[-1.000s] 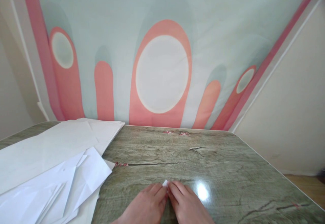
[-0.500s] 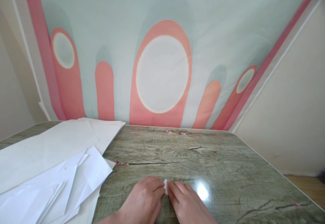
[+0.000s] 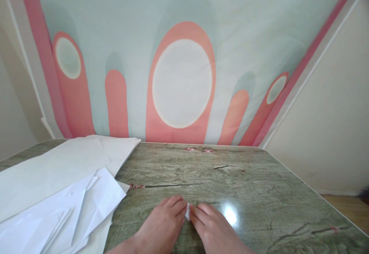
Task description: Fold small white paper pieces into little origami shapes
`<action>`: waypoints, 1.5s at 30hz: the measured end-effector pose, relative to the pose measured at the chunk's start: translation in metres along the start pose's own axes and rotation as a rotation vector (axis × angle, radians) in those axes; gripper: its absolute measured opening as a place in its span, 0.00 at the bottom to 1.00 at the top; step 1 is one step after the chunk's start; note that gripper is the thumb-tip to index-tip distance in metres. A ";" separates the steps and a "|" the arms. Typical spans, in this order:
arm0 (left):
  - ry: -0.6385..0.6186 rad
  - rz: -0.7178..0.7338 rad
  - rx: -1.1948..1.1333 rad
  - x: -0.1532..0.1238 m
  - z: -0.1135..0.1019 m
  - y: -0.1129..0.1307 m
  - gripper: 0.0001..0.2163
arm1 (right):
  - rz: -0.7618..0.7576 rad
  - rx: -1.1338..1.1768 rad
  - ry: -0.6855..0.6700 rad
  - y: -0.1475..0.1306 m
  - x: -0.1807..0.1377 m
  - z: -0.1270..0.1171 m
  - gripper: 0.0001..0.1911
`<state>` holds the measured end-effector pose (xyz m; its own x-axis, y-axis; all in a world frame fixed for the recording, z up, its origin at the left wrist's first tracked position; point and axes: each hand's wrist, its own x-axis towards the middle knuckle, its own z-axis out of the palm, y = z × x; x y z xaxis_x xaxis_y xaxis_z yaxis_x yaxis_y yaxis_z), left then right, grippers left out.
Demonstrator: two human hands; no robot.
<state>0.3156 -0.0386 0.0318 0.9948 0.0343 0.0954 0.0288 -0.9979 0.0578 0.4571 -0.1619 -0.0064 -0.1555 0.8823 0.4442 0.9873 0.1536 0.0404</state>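
Observation:
A small piece of white paper (image 3: 187, 212) shows between my two hands, low in the middle of the head view. My left hand (image 3: 163, 223) has its fingers closed on the paper's left side. From the right, my right hand (image 3: 211, 225) pinches the other side with its fingertips. Most of the paper is hidden by my fingers, so its full shape cannot be made out. Both hands are at the wood-patterned table (image 3: 230, 181), close to its surface.
Large white sheets (image 3: 57, 165) lie stacked on the table's left side. Several smaller, creased white papers (image 3: 100, 196) rest on top of them. Behind the table's far edge stands a wall with a green and pink printed covering (image 3: 138, 54).
My left hand's fingers have shifted slightly on the paper, which stays between both hands. The whole view has moved a little.

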 end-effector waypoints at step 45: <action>0.203 -0.246 -0.372 0.007 0.010 -0.015 0.06 | 0.488 0.697 0.018 0.010 0.014 -0.003 0.06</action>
<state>0.3231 -0.0242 0.0213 0.9228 0.3132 0.2246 0.1868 -0.8731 0.4503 0.4649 -0.1496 0.0030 0.2885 0.9147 0.2828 0.6972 0.0017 -0.7169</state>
